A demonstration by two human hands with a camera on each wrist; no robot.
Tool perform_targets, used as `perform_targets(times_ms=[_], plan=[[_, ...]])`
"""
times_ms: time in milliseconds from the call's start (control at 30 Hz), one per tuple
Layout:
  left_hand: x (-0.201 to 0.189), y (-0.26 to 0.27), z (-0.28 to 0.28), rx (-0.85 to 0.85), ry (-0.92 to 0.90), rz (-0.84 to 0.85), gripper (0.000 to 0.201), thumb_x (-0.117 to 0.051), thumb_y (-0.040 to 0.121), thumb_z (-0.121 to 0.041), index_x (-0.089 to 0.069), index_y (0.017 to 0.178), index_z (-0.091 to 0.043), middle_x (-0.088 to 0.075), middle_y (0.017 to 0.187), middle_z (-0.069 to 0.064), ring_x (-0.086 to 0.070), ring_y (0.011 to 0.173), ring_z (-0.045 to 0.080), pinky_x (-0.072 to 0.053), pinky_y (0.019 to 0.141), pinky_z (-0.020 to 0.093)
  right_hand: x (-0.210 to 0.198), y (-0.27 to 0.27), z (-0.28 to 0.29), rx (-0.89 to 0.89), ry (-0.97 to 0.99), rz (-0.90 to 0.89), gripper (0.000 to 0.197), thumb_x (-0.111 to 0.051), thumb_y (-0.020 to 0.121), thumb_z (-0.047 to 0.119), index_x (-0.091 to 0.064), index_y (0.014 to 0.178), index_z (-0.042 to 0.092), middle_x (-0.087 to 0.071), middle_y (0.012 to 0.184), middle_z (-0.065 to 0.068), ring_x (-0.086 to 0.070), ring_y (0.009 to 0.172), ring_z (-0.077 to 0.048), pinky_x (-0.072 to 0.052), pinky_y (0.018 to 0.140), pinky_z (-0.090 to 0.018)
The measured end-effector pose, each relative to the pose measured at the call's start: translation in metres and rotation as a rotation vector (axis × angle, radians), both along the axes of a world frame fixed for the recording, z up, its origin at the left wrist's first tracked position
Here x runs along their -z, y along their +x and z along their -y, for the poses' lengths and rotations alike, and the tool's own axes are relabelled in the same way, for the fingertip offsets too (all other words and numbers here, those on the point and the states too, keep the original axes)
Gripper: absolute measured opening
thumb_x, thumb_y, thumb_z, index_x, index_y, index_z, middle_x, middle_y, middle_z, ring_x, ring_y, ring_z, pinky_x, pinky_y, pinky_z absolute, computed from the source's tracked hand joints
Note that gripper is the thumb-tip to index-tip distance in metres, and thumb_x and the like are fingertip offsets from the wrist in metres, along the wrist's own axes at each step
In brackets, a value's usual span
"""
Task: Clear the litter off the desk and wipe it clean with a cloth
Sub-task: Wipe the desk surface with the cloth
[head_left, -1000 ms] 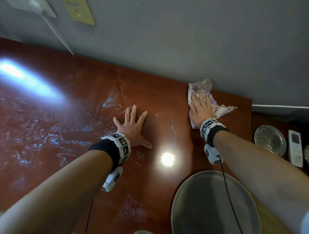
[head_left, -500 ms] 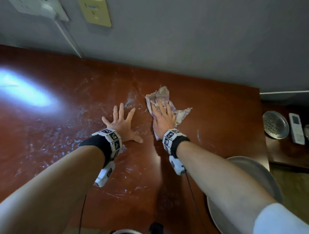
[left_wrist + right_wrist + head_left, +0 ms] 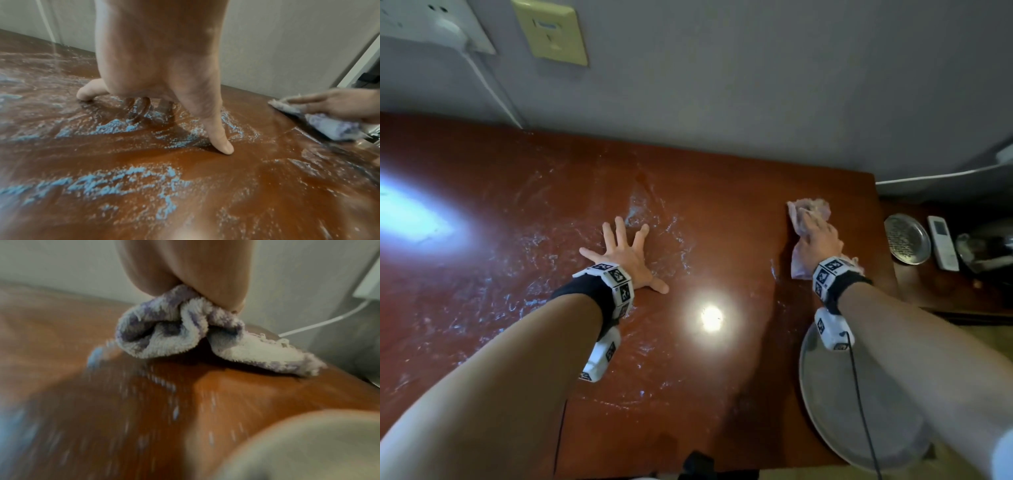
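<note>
Left hand (image 3: pixel 629 256) flat on the desk (image 3: pixel 722 219) near its middle, fingers straight and spread wide, thumb out to the side, holding nothing; wet streaks (image 3: pixel 123 180) shine on the red-brown top all around it. Over by the desk's right edge the right hand (image 3: pixel 819 241) lies palm-down on the cloth (image 3: pixel 812 209), fingers stretched forward over it; from the right wrist view a bunched fold of that pale purple-and-white towelling pokes out beneath the palm, though whether the fingers grip it I cannot tell. A round metal tray (image 3: pixel 866 425) sits at the front right corner, overhanging the edge; beyond the right edge, on a lower surface, a small metal dish (image 3: pixel 906 238) and a white remote (image 3: pixel 942 242) lie side by side.
</note>
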State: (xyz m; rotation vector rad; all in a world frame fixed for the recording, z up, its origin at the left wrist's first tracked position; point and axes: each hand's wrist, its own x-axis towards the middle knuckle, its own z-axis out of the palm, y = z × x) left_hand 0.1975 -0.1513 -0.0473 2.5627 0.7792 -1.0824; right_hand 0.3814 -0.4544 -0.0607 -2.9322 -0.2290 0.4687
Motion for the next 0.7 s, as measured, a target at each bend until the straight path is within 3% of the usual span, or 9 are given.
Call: perform_targets(times_ms=[100, 200, 333, 400, 467, 567, 700], plan=[[0.001, 0.002, 0.0, 0.002, 0.003, 0.003, 0.146, -0.078, 0.051, -0.078, 0.019, 0.152, -0.038, 0.034, 0.158, 0.01, 0.025, 0.146, 0.037, -0.011, 0.107, 0.078, 0.034, -0.018, 0.001, 0.046, -0.075, 0.022, 0.066, -0.046, 0.092, 0.016, -0.022, 0.152, 0.029, -0.011, 0.163, -0.004, -0.009, 0.148, -0.031, -0.016, 0.118, -0.053], [0.001, 0.001, 0.0, 0.003, 0.001, 0.004, 0.146, -0.077, 0.051, -0.079, 0.019, 0.152, -0.038, 0.033, 0.158, 0.01, 0.024, 0.147, 0.038, -0.012, 0.107, 0.078, 0.032, -0.05, -0.055, 0.055, -0.026, 0.013, 0.073, -0.052, 0.088, 0.009, -0.024, 0.152, 0.03, -0.005, 0.163, -0.002, -0.003, 0.147, -0.035, -0.011, 0.117, -0.057], [0.001, -0.006, -0.004, 0.047, -0.007, 0.036, 0.141, -0.075, 0.056, -0.078, 0.021, 0.152, -0.037, 0.033, 0.158, 0.009, 0.023, 0.148, 0.035, -0.012, 0.108, 0.077, 0.019, -0.119, -0.155, -0.165, 0.183, -0.009, 0.072, -0.042, 0.093, 0.005, -0.018, 0.153, 0.036, 0.006, 0.162, 0.011, 0.008, 0.148, -0.028, 0.003, 0.115, -0.056], [-0.001, -0.015, -0.014, 0.078, 0.013, 0.057, 0.14, -0.074, 0.058, -0.078, 0.02, 0.153, -0.035, 0.032, 0.159, 0.007, 0.022, 0.148, 0.033, -0.013, 0.108, 0.076, 0.022, -0.141, -0.189, -0.31, 0.236, -0.019, 0.068, -0.042, 0.096, 0.01, -0.017, 0.154, 0.034, 0.001, 0.163, 0.01, 0.006, 0.149, -0.027, 0.0, 0.119, -0.057], [-0.004, -0.021, -0.031, 0.079, 0.046, 0.076, 0.142, -0.074, 0.057, -0.078, 0.021, 0.153, -0.033, 0.035, 0.158, 0.007, 0.023, 0.148, 0.031, -0.012, 0.109, 0.076, 0.019, -0.139, -0.204, -0.358, 0.289, -0.009, 0.065, -0.041, 0.097, 0.013, -0.017, 0.154, 0.032, -0.004, 0.163, 0.008, -0.001, 0.148, -0.026, -0.009, 0.12, -0.053], [-0.007, -0.026, -0.064, 0.021, 0.066, 0.069, 0.147, -0.077, 0.054, -0.076, 0.025, 0.151, -0.034, 0.039, 0.155, 0.007, 0.025, 0.147, 0.031, -0.01, 0.11, 0.075, 0.003, -0.105, -0.202, -0.276, 0.384, 0.039, 0.063, -0.041, 0.097, 0.008, -0.023, 0.154, 0.03, -0.012, 0.162, 0.006, -0.013, 0.144, -0.026, -0.015, 0.119, -0.049], [-0.002, -0.027, -0.085, -0.047, 0.012, 0.025, 0.151, -0.08, 0.048, -0.076, 0.025, 0.151, -0.038, 0.041, 0.154, 0.004, 0.028, 0.146, 0.03, -0.008, 0.109, 0.076, -0.01, -0.044, -0.174, -0.204, 0.251, 0.121, 0.063, -0.043, 0.096, 0.011, -0.024, 0.153, 0.031, -0.014, 0.162, 0.004, -0.015, 0.143, -0.028, -0.018, 0.115, -0.046]])
